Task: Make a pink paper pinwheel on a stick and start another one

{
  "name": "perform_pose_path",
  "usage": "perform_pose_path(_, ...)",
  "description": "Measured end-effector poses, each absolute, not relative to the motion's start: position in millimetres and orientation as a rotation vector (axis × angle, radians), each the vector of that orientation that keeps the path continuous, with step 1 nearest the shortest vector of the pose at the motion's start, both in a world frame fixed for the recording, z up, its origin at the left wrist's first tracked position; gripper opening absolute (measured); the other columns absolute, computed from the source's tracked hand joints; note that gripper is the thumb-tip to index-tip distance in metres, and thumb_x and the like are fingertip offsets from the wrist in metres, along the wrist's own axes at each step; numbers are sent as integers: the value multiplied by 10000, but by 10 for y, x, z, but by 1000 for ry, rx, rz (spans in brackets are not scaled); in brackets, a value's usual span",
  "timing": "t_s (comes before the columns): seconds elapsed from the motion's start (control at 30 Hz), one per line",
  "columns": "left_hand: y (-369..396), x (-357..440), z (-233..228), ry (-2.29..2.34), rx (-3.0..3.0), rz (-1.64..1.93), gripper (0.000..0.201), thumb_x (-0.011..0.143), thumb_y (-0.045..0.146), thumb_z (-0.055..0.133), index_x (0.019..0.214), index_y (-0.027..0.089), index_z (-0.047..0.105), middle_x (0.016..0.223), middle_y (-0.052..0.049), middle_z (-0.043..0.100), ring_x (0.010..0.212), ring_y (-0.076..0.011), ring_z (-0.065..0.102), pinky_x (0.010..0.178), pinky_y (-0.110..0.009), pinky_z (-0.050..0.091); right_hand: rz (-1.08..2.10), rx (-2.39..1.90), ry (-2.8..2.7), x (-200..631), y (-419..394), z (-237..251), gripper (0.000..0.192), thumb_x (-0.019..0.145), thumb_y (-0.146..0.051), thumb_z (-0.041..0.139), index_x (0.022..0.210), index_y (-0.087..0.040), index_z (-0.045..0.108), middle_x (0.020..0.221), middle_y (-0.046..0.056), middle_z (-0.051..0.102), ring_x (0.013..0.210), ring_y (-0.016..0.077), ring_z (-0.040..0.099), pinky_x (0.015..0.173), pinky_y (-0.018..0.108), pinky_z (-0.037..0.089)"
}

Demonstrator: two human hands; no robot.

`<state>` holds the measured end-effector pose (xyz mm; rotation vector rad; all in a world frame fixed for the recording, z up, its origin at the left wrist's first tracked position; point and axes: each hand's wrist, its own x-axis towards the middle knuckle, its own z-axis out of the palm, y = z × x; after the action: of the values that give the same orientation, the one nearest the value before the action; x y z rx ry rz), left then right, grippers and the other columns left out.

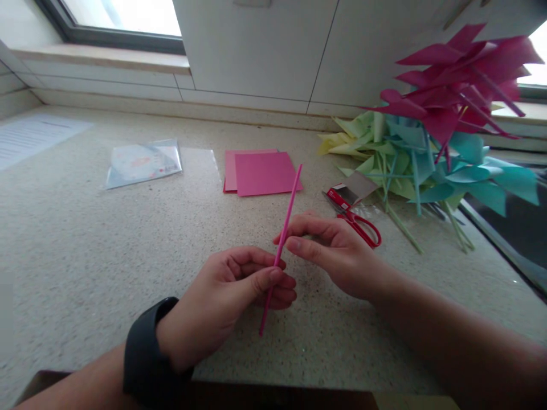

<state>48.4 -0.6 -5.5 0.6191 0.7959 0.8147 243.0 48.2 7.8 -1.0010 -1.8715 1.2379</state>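
Observation:
A thin pink stick (291, 208) leans away from me over the countertop, held near its middle. My left hand (243, 279), with a dark band on the wrist, pinches its lower half between thumb and fingers. Just above that grip, my right hand (333, 247) is closed on the stick, with the index finger behind it and the thumb at its side. Beyond the stick's upper end lies a small stack of pink paper squares (265, 175). Red-handled scissors (361, 228) rest to the right, just behind my right hand.
Pinwheels in pink (461, 85), blue (487, 171) and pale green and yellow are heaped at the right. A small red and grey packet (352, 191) touches the scissors. Clear plastic sleeves (145, 162) and a printed sheet (38, 136) lie left. The wall closes off the back.

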Motion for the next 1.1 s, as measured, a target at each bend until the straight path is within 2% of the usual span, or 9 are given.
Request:
perform_pose_path(0.13,2,472,-66,761,598,802,189,804,254,828,883,134,707,797,-58,795,742,-150,765,742,-260,634,1170,-984,-1913,2421,485,71,159,928,-239,605,938,-205,760,879,11,703,888,172,599,837,331,433)
perform_pose_path(0.33,13,462,-88,727,592,797,143,858,237,778,925,130,712,818,-74,794,750,-150,763,754,-264,627,1236,-956,-1915,2415,495,41,195,952,-258,578,997,-206,760,901,17,709,901,176,597,839,334,429)
perform_pose_path(0.6,-6,436,-123,621,631,765,122,932,251,694,981,143,722,907,-76,792,799,-142,754,787,-251,598,1233,-880,-1940,2396,504,38,167,965,-297,591,915,-194,711,843,15,672,832,160,588,779,305,445)
perform_pose_path(0.77,-12,439,-123,586,673,755,129,952,264,667,993,155,722,914,-60,787,781,-124,740,768,-225,575,1432,-825,-1869,2425,515,29,195,963,-352,612,906,-184,692,836,10,665,814,147,603,763,289,471)
perform_pose_path(0.97,-1,423,-145,540,698,755,144,988,238,608,1032,158,719,919,-59,783,787,-119,741,767,-219,575,1467,-813,-1905,2453,518,85,196,975,-322,596,1053,-204,730,942,22,707,918,160,629,824,295,471)
perform_pose_path(1.1,-13,412,-147,534,695,744,142,983,243,615,1025,156,720,897,-58,778,761,-119,736,736,-216,577,1505,-797,-1911,2459,520,81,190,982,-334,593,1058,-212,718,922,21,693,890,155,626,778,285,482)
